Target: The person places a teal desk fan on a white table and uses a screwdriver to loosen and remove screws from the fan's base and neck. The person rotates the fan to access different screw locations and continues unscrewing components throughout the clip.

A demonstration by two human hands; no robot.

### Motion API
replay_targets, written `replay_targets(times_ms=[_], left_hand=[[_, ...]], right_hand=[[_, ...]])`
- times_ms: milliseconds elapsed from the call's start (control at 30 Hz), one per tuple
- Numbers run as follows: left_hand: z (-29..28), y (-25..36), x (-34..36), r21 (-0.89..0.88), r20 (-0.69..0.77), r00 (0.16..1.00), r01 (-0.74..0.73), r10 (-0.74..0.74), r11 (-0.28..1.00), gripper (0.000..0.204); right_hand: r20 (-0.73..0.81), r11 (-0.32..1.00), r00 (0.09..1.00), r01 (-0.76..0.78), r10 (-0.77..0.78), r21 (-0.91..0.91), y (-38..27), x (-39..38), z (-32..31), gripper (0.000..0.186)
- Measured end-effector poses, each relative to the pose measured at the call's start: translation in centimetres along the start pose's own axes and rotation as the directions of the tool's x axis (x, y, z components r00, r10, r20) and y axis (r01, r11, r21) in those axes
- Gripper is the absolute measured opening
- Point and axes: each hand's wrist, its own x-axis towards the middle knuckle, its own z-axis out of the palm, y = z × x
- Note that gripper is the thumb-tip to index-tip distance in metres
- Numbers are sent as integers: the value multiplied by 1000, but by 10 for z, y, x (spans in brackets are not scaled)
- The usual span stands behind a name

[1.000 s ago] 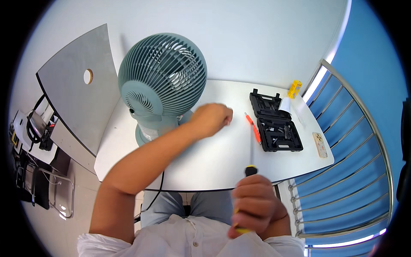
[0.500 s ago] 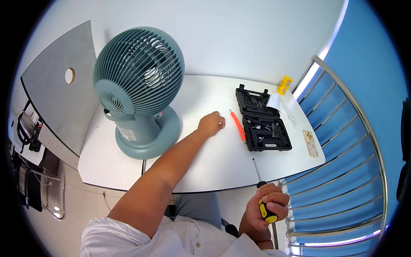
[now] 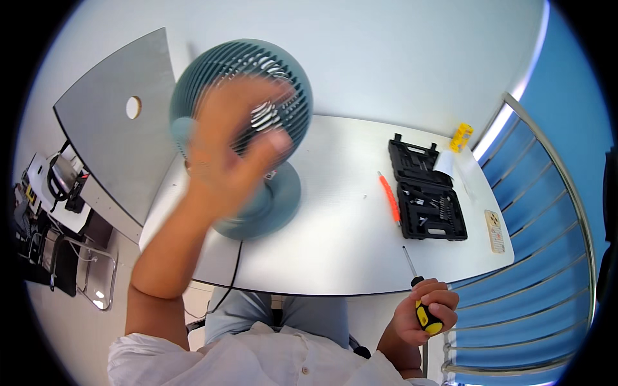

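Observation:
My left hand [image 3: 241,148], smeared by motion, is raised in front of the teal desk fan [image 3: 293,83]. Its thumb stands apart from its fingers and nothing shows in the grasp; whether it touches the grille I cannot tell. Behind the hand and forearm, part of the fan's round head and most of its neck are hidden. Near the table's front right edge, my right hand [image 3: 412,315] is closed round the black and yellow handle of a screwdriver [image 3: 421,302]. The screwdriver's shaft points up and away, over the white table [image 3: 341,257].
An open black tool case [image 3: 428,180] with bits lies on the right, an orange-red flexible shaft [image 3: 389,198] beside it. Beyond are a yellow container [image 3: 461,137] and a beige remote-like panel [image 3: 494,231]. A metal railing [image 3: 566,180] flanks the right; a grey panel [image 3: 122,135] stands left.
My left hand has lifted off the tabletop and swung left and up to the front of the fan. My right hand keeps the screwdriver. The view has shifted slightly left.

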Motion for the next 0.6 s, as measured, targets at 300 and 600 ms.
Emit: replay_targets(times_ms=[300,600], left_hand=[[-44,-79,40,690,54,832,368,-552,623,78],[-36,-82,36,618,91,841,372,-533,693,68]], right_hand=[[41,998,998,-44,43,47,2,-7,44,48],[52,998,998,-37,35,46,5,-7,46,50]])
